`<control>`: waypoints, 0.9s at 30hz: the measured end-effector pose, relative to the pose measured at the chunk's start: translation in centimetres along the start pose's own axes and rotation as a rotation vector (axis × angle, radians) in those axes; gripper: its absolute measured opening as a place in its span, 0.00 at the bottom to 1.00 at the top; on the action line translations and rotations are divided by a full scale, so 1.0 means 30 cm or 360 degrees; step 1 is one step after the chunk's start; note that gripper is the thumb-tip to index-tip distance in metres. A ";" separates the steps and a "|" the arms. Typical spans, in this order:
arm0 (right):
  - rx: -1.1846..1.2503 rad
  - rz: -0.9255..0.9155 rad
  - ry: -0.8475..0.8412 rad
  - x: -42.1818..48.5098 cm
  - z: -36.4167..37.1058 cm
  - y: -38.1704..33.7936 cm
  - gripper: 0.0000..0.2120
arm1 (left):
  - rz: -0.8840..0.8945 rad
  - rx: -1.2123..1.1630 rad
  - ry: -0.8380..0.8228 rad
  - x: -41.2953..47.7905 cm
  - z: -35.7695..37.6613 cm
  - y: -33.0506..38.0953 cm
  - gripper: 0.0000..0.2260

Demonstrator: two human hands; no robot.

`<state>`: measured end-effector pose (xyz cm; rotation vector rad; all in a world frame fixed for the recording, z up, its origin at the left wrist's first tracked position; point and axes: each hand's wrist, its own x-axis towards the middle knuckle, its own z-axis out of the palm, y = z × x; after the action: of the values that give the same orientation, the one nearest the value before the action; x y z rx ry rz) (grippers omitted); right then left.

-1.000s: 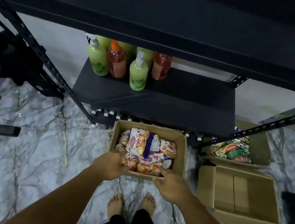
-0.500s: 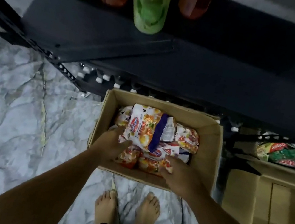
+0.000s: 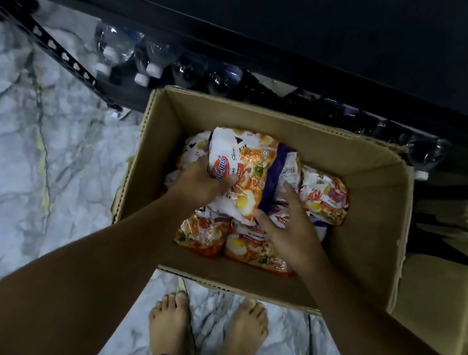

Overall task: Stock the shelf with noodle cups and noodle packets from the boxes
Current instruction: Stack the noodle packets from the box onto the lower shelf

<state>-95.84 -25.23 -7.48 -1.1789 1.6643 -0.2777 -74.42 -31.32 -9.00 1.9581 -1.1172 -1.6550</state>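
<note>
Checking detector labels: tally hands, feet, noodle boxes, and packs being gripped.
Hands: 2, left hand and right hand
Feet: 2
Noodle box: 1
Gripped pack: 1
Total: 6

An open cardboard box [image 3: 382, 178] sits on a marble floor [image 3: 29, 141], just in front of a dark shelf [image 3: 314, 35]. Noodle packets [image 3: 257, 250] lie inside it. The left hand [image 3: 197, 183] grips the left edge of the top packet [image 3: 255, 174]. The right hand [image 3: 289, 231] touches its lower right corner, thumb at the bottom edge and forefinger stretched up the side. Water bottles [image 3: 149, 65] lie under the shelf. Bare feet [image 3: 168, 328] stand just beside the box's near wall.
</note>
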 end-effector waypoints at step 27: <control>-0.1129 -0.0491 0.0570 -0.017 -0.392 0.031 0.27 | 0.0738 0.1213 -0.0472 -0.084 0.186 -0.053 0.19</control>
<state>-106.09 -28.44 -2.60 -2.0193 1.9587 -0.0834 -79.16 -27.21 -9.89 1.6192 -2.3760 -1.3916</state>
